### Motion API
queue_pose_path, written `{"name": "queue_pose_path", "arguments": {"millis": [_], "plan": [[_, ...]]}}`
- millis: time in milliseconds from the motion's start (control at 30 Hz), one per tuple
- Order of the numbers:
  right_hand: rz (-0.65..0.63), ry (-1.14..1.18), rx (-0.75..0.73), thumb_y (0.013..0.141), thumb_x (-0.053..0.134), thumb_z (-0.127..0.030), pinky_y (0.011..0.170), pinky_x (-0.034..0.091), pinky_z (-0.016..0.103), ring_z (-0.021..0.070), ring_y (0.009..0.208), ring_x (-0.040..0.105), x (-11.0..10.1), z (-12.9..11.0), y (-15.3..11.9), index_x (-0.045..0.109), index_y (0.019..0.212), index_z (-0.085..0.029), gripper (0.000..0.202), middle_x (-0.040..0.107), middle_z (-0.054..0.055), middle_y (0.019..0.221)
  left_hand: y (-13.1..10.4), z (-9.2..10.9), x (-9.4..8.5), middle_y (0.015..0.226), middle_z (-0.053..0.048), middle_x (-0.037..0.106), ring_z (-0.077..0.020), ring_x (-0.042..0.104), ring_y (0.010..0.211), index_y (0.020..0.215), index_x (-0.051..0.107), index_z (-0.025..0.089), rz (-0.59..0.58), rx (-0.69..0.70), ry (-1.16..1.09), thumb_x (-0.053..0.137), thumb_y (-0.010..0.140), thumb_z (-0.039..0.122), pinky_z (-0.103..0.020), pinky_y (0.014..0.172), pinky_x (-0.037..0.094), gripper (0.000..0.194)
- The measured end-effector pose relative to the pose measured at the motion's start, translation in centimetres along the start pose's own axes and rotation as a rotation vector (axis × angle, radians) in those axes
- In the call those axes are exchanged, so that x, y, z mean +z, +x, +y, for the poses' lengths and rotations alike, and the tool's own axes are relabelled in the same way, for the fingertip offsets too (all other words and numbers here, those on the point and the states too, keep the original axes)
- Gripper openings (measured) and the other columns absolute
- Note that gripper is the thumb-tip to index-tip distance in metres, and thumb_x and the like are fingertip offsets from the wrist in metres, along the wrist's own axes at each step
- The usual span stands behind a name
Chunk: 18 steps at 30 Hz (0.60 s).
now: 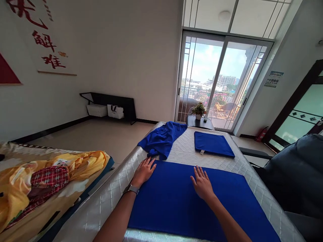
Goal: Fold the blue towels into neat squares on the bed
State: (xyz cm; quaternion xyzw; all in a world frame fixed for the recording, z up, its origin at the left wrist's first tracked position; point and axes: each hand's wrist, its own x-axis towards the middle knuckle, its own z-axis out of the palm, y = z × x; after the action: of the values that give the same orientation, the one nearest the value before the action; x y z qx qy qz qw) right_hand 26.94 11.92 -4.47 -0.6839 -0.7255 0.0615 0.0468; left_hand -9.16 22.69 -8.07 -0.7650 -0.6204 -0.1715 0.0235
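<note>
A blue cloth (174,201), like a towel, lies spread flat on the quilted pale mattress (113,191) before me. My left hand (145,171) rests at its far left corner, fingers stretched out, with a watch on the wrist. Flat on the far middle part of the same cloth is my right hand (202,185), its fingers apart. Just beyond my left fingertips sits a crumpled blue cloth (163,137). Farther right, a blue cloth folded into a neat rectangle (213,144) shows a small white tag at its near edge.
Left stands another bed (73,198) with yellow bedding (88,164) and a red plaid cloth (50,179). A small black table (200,123) with a potted plant (199,110) is past the mattress, near sliding glass doors. A dark padded seat (297,171) borders the right side.
</note>
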Motion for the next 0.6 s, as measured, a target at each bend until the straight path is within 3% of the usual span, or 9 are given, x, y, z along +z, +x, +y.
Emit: {"name": "queue_pose_path", "arguments": {"millis": [100,200,300,467,533,600], "plan": [[-0.078,0.092,-0.071,0.102,0.009,-0.059,0.126,0.001,0.041,0.0173,0.155,-0.001,1.0,-3.2,-0.1,0.009,0.162,-0.018,0.072,0.003,0.000,0.169,0.0,-0.2,0.2,0.158,-0.015,0.043,-0.0301,0.036,0.148,0.150,0.048,0.020,-0.018,-0.008,0.007,0.036,0.103,0.046,-0.051,0.122,0.026,0.055],[-0.080,0.088,-0.037,0.100,0.008,-0.062,0.126,-0.002,0.042,0.0172,0.155,-0.003,1.4,-1.4,-0.5,0.006,0.162,-0.018,0.075,0.001,0.000,0.169,0.1,-0.5,0.5,0.159,-0.015,0.042,-0.0307,0.036,0.148,0.151,0.047,0.021,-0.010,0.003,0.006,0.036,0.103,0.046,-0.053,0.122,0.026,0.056],[-0.052,0.032,0.081,0.100,0.010,-0.061,0.126,-0.001,0.044,0.0184,0.156,0.001,1.4,4.8,-1.0,0.009,0.162,-0.017,0.076,0.005,0.001,0.169,0.2,-0.6,0.7,0.158,-0.014,0.044,-0.0316,0.037,0.148,0.150,0.048,0.020,0.000,0.009,0.003,0.037,0.102,0.045,-0.053,0.121,0.027,0.055],[0.005,-0.105,0.336,0.098,0.018,-0.061,0.126,0.009,0.046,0.0233,0.155,0.011,1.3,19.4,-2.7,0.016,0.162,-0.016,0.078,0.017,0.004,0.168,0.3,-0.4,0.6,0.156,-0.014,0.046,-0.0314,0.039,0.146,0.149,0.050,0.021,0.021,0.003,0.003,0.038,0.102,0.046,-0.052,0.121,0.028,0.055],[0.012,-0.108,0.328,0.098,0.015,-0.056,0.126,0.011,0.044,0.0217,0.155,0.013,1.5,24.1,-3.5,0.018,0.161,-0.012,0.077,0.019,0.005,0.168,0.3,-0.4,0.5,0.156,-0.015,0.046,-0.0315,0.040,0.146,0.149,0.050,0.020,0.019,0.002,-0.001,0.037,0.102,0.046,-0.052,0.121,0.028,0.055],[0.037,-0.091,0.319,0.098,0.012,-0.055,0.126,0.013,0.042,0.0206,0.155,0.013,2.0,27.1,-4.1,0.019,0.161,-0.010,0.078,0.018,0.006,0.168,0.3,-0.5,0.5,0.155,-0.016,0.047,-0.0315,0.040,0.146,0.149,0.051,0.020,0.030,0.008,-0.014,0.036,0.102,0.047,-0.053,0.120,0.029,0.055]]}}
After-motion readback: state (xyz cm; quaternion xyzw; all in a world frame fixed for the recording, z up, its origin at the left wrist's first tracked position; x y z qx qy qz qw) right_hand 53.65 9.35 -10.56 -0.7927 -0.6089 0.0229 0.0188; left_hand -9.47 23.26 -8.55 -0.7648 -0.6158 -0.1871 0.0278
